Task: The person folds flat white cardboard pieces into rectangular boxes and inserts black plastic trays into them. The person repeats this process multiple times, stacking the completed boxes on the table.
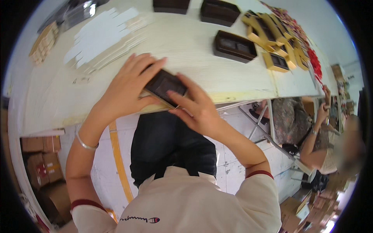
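Near the table's front edge, both my hands are closed around a small box with a black tray (pixel 166 86) in it and a yellowish rim along its near side. My left hand (pixel 130 87) grips the box's left end, fingers over the far side and thumb along the near edge. At the other end my right hand (pixel 200 108) has its fingers on the tray and the box's right side. Part of the box is hidden under my fingers. To the left beyond it lies a spread stack of white card sheets (pixel 103 39).
Dark brown trays (pixel 234 46) stand at the far middle of the white table (pixel 182 42). Several gold boxes with black inserts (pixel 276 62) are heaped at the right, beside red material (pixel 314 64). Wooden pieces (pixel 43 42) lie far left. Another person (pixel 318 147) sits at the right; cardboard boxes (pixel 42 167) are below.
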